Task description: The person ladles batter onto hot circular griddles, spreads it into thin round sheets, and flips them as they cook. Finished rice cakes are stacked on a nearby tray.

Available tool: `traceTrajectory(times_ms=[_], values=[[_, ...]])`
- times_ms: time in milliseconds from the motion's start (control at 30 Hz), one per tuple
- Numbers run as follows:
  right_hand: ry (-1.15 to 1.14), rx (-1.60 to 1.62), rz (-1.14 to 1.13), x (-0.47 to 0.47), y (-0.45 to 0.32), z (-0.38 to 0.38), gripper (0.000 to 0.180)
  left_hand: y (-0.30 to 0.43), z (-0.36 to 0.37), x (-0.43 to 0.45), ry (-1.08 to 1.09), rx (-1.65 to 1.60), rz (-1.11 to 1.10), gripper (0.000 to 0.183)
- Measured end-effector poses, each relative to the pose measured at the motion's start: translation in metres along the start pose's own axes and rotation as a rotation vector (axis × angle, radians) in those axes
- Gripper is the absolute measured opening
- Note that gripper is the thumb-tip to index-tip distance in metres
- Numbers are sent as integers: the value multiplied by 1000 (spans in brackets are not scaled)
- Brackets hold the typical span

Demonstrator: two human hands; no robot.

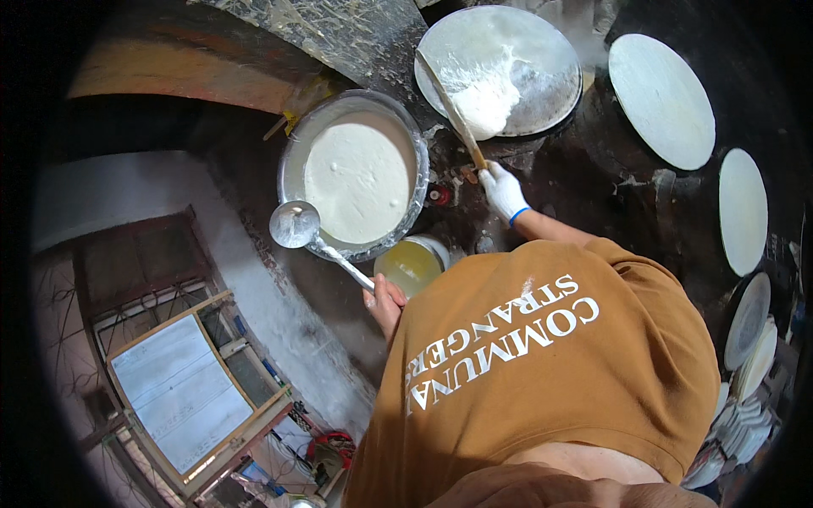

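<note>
My left hand (385,302), bare, grips the handle of a metal ladle (295,224), whose bowl is at the near left rim of a large metal basin (419,190) of white batter (359,184). My right hand (505,192), in a white glove with a blue cuff, holds a long wooden spreader (452,111). Its blade lies across the left part of a round griddle (546,105), beside a thick mound of batter (486,109). A thin white layer covers the griddle's far part, while dark metal shows at its right.
A pail of yellowish liquid (409,265) stands beside the basin, near my body. More round griddles with pale sheets (662,101) (743,213) curve along the right, with a greyish one (747,320) nearer. Folded pale sheets (740,432) are stacked at lower right. A whitish wall ledge (279,317) runs at left.
</note>
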State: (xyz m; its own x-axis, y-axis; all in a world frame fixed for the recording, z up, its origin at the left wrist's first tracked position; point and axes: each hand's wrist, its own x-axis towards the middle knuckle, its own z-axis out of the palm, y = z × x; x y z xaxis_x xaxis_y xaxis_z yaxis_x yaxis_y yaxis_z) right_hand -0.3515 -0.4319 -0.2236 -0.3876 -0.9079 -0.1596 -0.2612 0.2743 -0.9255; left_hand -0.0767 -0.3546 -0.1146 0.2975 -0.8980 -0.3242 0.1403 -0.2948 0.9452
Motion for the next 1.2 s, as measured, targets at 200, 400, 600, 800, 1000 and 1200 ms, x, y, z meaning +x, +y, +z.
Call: traceTrajectory(times_ms=[200,400,600,800,1000,1200], values=[[8,178,405,-15,3,-96,35,17,-12,30,-125,-47,17,17],[150,350,364,20,-26,-118,26,34,2,31,-201,-79,91,17],[-123,-74,180,-26,13,-63,35,25,18,19,-262,-61,72,16],[-68,150,432,-36,28,-173,36,23,37,-7,-224,-46,88,17],[-136,260,333,15,-11,-183,30,18,62,-25,-233,-61,72,18],[-308,-111,156,-45,39,-171,33,11,77,-42,-249,-55,98,19]])
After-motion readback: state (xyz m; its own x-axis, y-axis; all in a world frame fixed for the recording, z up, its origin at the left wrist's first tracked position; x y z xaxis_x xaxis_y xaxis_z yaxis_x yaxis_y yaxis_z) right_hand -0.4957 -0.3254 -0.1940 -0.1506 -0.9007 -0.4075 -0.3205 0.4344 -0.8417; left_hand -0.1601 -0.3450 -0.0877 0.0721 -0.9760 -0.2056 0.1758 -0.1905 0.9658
